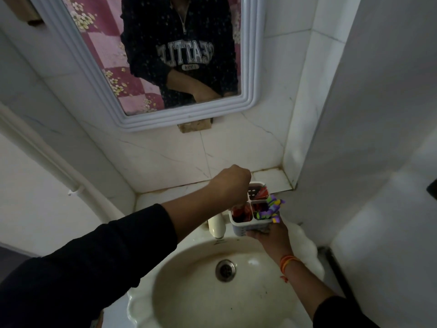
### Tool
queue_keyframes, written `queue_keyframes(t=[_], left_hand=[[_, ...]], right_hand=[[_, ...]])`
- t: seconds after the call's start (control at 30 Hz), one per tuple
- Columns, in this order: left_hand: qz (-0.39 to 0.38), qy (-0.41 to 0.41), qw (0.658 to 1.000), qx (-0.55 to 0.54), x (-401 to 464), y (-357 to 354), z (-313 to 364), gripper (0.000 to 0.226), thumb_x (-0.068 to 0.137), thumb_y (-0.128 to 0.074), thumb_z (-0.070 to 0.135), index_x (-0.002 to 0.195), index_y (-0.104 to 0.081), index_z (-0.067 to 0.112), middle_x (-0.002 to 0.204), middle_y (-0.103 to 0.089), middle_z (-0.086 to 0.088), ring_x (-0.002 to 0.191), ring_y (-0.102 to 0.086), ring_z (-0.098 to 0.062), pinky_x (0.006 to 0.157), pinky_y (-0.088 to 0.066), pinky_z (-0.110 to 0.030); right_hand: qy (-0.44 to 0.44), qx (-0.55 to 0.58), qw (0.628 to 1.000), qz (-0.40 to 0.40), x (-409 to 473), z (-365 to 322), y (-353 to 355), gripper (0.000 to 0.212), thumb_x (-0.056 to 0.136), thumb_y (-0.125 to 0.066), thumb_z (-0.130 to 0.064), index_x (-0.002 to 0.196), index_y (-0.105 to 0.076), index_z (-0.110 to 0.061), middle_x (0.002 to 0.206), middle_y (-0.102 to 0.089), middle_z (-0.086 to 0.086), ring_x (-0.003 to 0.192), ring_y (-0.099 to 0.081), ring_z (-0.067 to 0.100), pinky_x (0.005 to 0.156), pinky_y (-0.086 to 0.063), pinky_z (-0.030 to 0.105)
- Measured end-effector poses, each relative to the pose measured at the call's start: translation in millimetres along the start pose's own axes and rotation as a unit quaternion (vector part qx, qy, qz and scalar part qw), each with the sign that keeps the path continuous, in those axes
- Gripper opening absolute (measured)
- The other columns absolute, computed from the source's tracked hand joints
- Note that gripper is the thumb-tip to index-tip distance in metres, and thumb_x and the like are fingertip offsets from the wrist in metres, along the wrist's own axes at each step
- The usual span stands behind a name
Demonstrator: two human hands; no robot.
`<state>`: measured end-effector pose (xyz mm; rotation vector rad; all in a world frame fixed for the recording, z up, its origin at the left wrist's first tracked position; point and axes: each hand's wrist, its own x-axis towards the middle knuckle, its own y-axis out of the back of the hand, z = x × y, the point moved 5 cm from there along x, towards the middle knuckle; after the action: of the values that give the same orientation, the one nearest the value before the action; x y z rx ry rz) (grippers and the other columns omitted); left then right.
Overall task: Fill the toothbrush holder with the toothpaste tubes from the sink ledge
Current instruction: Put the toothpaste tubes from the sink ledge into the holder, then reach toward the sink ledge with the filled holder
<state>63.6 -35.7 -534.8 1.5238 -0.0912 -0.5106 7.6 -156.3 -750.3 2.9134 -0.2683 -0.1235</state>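
Right hand (269, 233) cupped under light toothbrush holder (248, 223), left hand (230, 183) fisted above red toothpaste tubes (241, 213), soft, probably best pinched near stiff cap.

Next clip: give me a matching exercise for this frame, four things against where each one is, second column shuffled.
Things:
1. toothbrush holder
2. left hand
3. drain
4. mirror

Places:
A. on the tiled wall above the ledge
B. at the bottom of the sink basin
C. closed, just above the holder's compartments
D. held up over the sink by the right hand

Pairs: 1-D, 2-C, 3-B, 4-A
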Motion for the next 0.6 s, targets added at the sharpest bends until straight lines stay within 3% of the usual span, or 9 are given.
queue_keyframes(t=[0.2, 0.3, 0.37, 0.47, 0.53, 0.6], left_hand=[[-0.012, 0.001, 1.0, -0.003, 5.8, -8.4, 3.3, 0.031, 0.085, -0.069, 0.004, 0.076, -0.041, 0.014, 0.068, -0.042, 0.0, 0.054, -0.045, -0.011, 0.045, -0.035, -0.024], [-0.052, 0.021, 0.998, -0.021, 6.5, -10.3, -0.4, 0.03, 0.082, -0.076, 0.006, 0.074, -0.048, 0.009, 0.067, -0.052, -0.001, 0.053, -0.055, -0.013, 0.045, -0.046, -0.025], [-0.101, 0.051, 0.989, -0.091, 10.0, -8.1, -10.4, 0.025, 0.081, -0.083, 0.019, 0.085, -0.065, 0.002, 0.067, -0.069, -0.005, 0.052, -0.07, -0.017, 0.052, -0.061, -0.031], [-0.066, 0.09, 0.975, -0.19, 29.4, 5.7, -35.4, 0.041, 0.089, -0.073, 0.041, 0.084, -0.072, 0.001, 0.07, -0.078, -0.008, 0.055, -0.075, -0.018, 0.071, -0.066, -0.035], [-0.019, 0.093, 0.986, -0.139, 46.0, 8.4, -50.2, 0.046, 0.098, -0.059, 0.044, 0.079, -0.066, 0.004, 0.068, -0.074, -0.006, 0.055, -0.071, -0.017, 0.076, -0.064, -0.033], [-0.067, 0.113, 0.983, -0.126, 55.2, -11.6, -58.6, 0.048, 0.103, -0.046, 0.046, 0.089, -0.064, 0.003, 0.08, -0.074, -0.01, 0.061, -0.066, -0.02, 0.074, -0.061, -0.032]], right_hand=[[-0.004, 0.0, 1.0, -0.007, -0.4, 0.6, -0.1, 0.084, 0.058, -0.097, -0.006, 0.13, -0.057, -0.017, 0.115, -0.069, -0.017, 0.11, -0.066, 0.002, 0.096, -0.053, 0.027], [-0.005, -0.001, 1.0, -0.011, -0.9, -3.2, -0.2, 0.081, 0.058, -0.096, -0.001, 0.125, -0.056, -0.024, 0.113, -0.066, -0.022, 0.102, -0.062, -0.019, 0.088, -0.05, 0.009], [0.0, 0.001, 1.0, -0.01, -0.8, -6.2, 0.1, 0.079, 0.059, -0.094, 0.004, 0.12, -0.054, -0.027, 0.109, -0.065, -0.022, 0.095, -0.059, -0.027, 0.079, -0.047, -0.002], [0.001, 0.009, 1.0, -0.01, -0.8, -7.7, -0.1, 0.08, 0.061, -0.093, 0.007, 0.115, -0.054, -0.036, 0.11, -0.066, -0.02, 0.096, -0.06, -0.025, 0.081, -0.05, 0.001], [-0.001, 0.008, 1.0, -0.008, -1.0, -6.6, 0.0, 0.079, 0.061, -0.093, 0.006, 0.116, -0.055, -0.035, 0.11, -0.066, -0.019, 0.097, -0.061, -0.024, 0.081, -0.049, 0.002], [-0.008, 0.021, 1.0, -0.004, -1.2, -5.7, 0.2, 0.077, 0.06, -0.091, 0.011, 0.117, -0.056, -0.028, 0.108, -0.066, -0.017, 0.094, -0.061, -0.026, 0.078, -0.049, -0.001]])
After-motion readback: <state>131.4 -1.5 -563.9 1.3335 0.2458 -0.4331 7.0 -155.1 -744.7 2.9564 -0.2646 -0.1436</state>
